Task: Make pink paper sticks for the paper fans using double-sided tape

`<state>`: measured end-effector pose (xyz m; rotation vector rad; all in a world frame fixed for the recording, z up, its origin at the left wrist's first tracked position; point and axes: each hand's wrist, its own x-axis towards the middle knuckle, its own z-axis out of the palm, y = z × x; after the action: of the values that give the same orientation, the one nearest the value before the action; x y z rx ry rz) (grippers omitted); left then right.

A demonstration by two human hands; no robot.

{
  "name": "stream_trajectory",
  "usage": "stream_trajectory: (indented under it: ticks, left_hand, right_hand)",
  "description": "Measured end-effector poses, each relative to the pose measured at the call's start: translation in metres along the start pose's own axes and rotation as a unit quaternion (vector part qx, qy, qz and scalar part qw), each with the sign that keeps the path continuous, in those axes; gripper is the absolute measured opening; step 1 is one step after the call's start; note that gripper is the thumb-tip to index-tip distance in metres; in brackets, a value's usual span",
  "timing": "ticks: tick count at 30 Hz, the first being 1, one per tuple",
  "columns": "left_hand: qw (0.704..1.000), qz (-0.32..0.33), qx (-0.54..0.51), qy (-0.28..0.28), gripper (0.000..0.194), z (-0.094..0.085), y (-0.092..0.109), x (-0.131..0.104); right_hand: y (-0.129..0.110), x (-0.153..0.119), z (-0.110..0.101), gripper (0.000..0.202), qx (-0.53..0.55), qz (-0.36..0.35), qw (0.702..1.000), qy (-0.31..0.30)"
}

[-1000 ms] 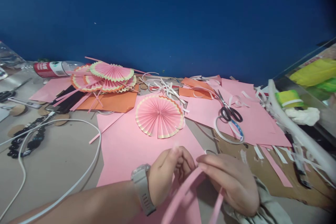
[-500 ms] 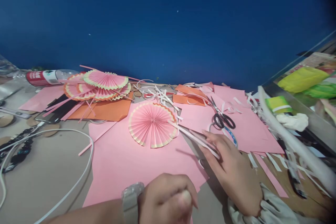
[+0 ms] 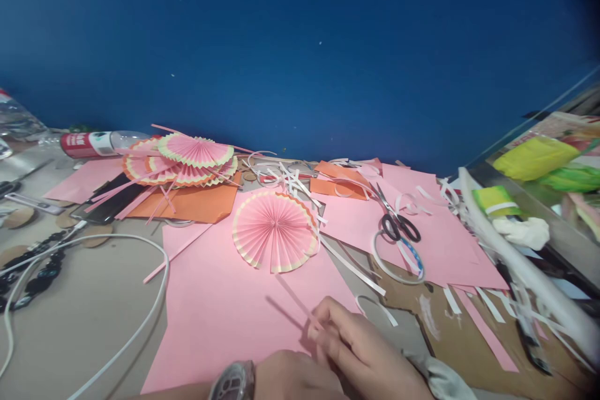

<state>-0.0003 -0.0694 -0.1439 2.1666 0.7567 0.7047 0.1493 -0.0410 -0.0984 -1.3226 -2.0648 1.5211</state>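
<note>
In the head view, my right hand [image 3: 354,340] is closed in a pinch on a thin pink paper strip [image 3: 297,303]. The strip slants up and left over a large pink sheet [image 3: 215,300], casting a shadow. My left hand [image 3: 293,375], with a watch [image 3: 233,381] on its wrist, is at the bottom edge close against the right; its fingers are hidden. Just beyond the hands lies a round pleated pink paper fan [image 3: 275,231] with a pale and orange rim. White paper strips [image 3: 354,270] lie right of the fan.
Black-handled scissors [image 3: 398,222] rest on pink paper at right. More pleated fans [image 3: 197,153] are stacked on an orange sheet [image 3: 206,203] at back left, near a bottle [image 3: 94,144]. A white cable [image 3: 162,275] loops at left. A blue wall [image 3: 300,62] stands behind.
My right hand has moved left and toward me, away from the white strips, and now pinches the pink strip. My left hand has dropped lower, beside the right. The view has shifted slightly.
</note>
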Motion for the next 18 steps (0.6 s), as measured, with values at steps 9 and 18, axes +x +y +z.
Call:
stream_trajectory:
  ticks: [9, 18]
  left_hand:
    - [0.829, -0.297, 0.474, -0.007, 0.028, -0.157, 0.016, 0.007]
    - [0.775, -0.382, 0.503, -0.031, 0.033, -0.168, -0.04, -0.05]
  right_hand:
    - [0.011, 0.008, 0.006, 0.031, 0.228, 0.057, 0.972, -0.022]
    - [0.015, 0.012, 0.007, 0.04, 0.164, 0.05, 0.985, -0.036]
